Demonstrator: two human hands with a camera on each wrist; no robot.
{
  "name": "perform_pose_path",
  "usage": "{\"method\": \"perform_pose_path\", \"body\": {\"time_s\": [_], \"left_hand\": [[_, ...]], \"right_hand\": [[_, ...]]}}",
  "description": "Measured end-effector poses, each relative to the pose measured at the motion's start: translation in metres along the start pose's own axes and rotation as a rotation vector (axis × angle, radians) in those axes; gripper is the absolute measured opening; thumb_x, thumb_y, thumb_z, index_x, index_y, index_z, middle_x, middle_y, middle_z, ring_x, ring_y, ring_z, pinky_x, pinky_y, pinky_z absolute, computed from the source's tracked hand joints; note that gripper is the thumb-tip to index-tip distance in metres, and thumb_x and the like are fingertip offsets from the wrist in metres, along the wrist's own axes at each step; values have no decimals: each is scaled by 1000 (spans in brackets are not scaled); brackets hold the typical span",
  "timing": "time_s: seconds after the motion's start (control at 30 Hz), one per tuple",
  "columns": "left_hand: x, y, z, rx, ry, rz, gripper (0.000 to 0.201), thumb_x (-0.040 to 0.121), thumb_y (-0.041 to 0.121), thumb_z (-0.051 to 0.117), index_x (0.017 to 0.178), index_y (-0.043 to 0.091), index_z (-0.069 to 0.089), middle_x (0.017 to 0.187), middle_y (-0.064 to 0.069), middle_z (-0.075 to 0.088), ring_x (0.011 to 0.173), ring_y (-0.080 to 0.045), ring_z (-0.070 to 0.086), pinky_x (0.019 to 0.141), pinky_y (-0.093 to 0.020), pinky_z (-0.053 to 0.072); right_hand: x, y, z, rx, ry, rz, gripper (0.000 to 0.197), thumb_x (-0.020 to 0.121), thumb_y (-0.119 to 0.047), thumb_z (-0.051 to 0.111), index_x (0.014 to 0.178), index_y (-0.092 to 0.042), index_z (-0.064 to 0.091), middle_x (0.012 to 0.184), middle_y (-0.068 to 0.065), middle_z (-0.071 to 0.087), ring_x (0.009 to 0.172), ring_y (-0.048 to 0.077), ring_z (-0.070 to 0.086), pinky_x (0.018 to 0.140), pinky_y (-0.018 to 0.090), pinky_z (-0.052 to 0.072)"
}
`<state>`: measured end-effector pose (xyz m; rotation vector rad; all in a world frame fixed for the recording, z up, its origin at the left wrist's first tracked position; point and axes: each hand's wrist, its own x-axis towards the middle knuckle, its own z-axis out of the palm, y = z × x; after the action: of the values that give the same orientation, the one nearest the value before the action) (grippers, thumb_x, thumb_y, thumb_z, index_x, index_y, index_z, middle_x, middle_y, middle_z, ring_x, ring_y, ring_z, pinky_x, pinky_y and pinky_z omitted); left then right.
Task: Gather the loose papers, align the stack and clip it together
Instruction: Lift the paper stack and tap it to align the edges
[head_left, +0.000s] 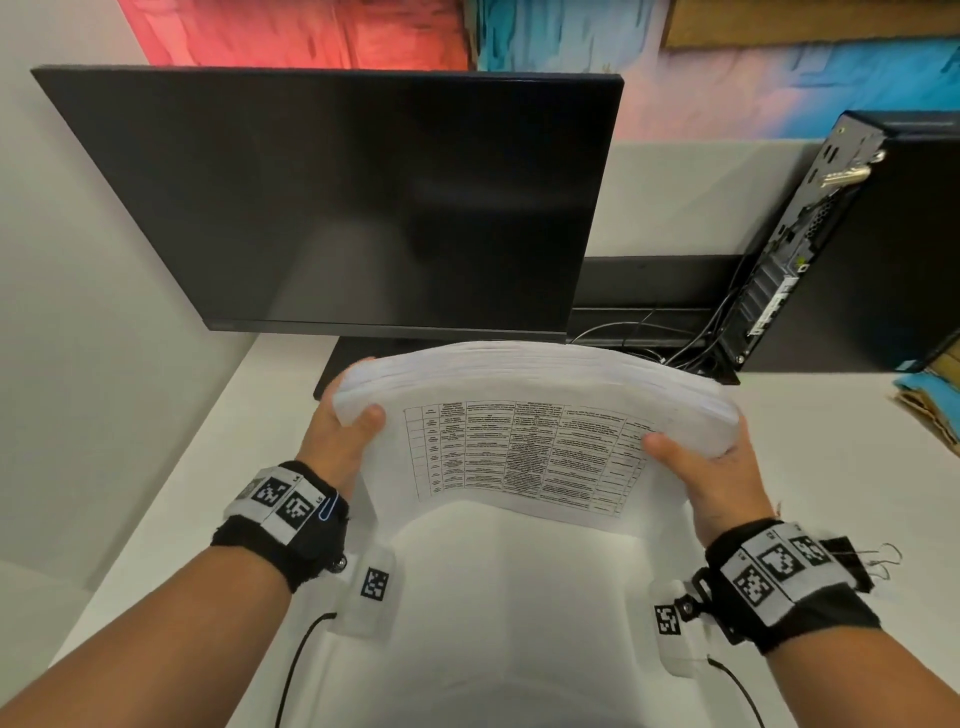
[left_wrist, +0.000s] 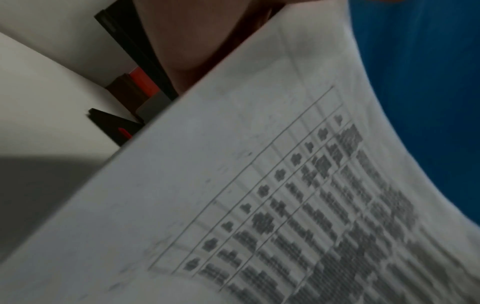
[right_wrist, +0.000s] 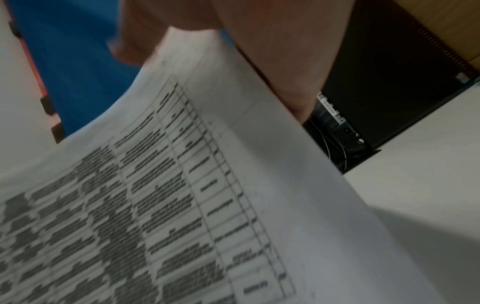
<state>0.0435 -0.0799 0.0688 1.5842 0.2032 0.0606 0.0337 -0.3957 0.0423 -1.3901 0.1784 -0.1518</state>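
A thick stack of white papers (head_left: 519, 452) stands in front of me over the white desk (head_left: 156, 519), bowed, with a printed table on the sheet facing me. My left hand (head_left: 343, 436) grips its left edge, thumb on the front sheet. My right hand (head_left: 711, 467) grips the right edge the same way. The wrist views show the printed sheet (left_wrist: 233, 185) (right_wrist: 182, 195) close up and blurred, with part of each hand (left_wrist: 187, 37) (right_wrist: 272, 51) above it. A black binder clip (head_left: 857, 558) shows by my right wristband. A blue paper clip (head_left: 327, 512) sits on my left wristband.
A dark monitor (head_left: 337, 208) stands just behind the stack. A black computer case (head_left: 810, 249) with cables (head_left: 691, 338) is at the back right. Cardboard and blue sheets (head_left: 930, 395) lie at the right edge. A grey partition closes the left side.
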Motion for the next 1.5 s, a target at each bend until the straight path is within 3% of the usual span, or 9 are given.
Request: {"method": "perform_pose_path", "body": {"time_s": [0.13,0.37,0.5,0.8,0.97,1.07,1.2,1.37,1.5], "left_hand": [[-3,-18,5,91,155,-58,33,63,22,82,90,29,63,100,-6,70,97,-29,66,85,-48,54],[-18,-2,-1,24,22,149,39,46,32,80,80,43,64,102,-1,63,91,-21,63,69,-35,53],[-21,7,8,-35,89,177,10,81,32,55,89,29,60,100,3,64,77,2,64,60,-15,50],[-14,10,12,-54,184,89,14,88,27,51,82,32,62,92,3,67,85,-19,61,71,-32,48],[-15,-3,10,7,44,53,55,62,50,68,108,22,58,100,-2,65,99,-27,64,72,-32,57],[-15,-17,10,18,33,-47,49,44,30,83,90,30,67,101,-6,70,101,-31,65,87,-52,52],[-25,-20,18,4,145,-15,31,59,16,83,77,39,72,90,0,75,90,-25,70,85,-52,54],[-38,-15,17,26,121,131,78,41,48,86,111,26,59,113,-11,65,104,-30,64,83,-54,54],[-37,-23,22,62,244,91,46,56,28,84,92,38,57,107,-6,66,100,-27,64,85,-51,54]], "right_hand": [[-6,2,7,-90,89,8,18,75,-9,72,87,-21,68,75,-14,75,73,3,71,75,25,56],[-15,-15,-15,-115,-23,-142,27,68,-5,75,84,-22,61,85,-2,65,73,5,63,60,13,50],[-18,-22,-12,-38,-9,-175,22,67,-36,59,82,-19,62,90,4,65,86,16,59,76,27,48],[1,-24,3,-97,163,-134,13,77,-24,60,64,-25,61,85,3,64,81,20,55,74,36,43],[-1,-21,-8,-50,-20,-148,26,70,-19,71,93,-25,60,91,2,64,71,1,64,63,19,52],[-4,-4,-16,-91,-94,-59,56,52,-22,83,104,-14,63,96,3,72,81,6,70,67,21,57],[-14,4,-12,-107,51,-54,26,70,-4,74,90,-19,67,85,-5,73,76,0,69,75,19,56],[-31,-1,-10,-83,83,-133,30,72,-2,73,95,-20,67,79,-19,73,75,-2,68,65,11,54],[-33,6,-4,-118,62,-110,30,73,-3,73,87,-28,66,77,-20,73,72,-4,68,63,15,52]]}}
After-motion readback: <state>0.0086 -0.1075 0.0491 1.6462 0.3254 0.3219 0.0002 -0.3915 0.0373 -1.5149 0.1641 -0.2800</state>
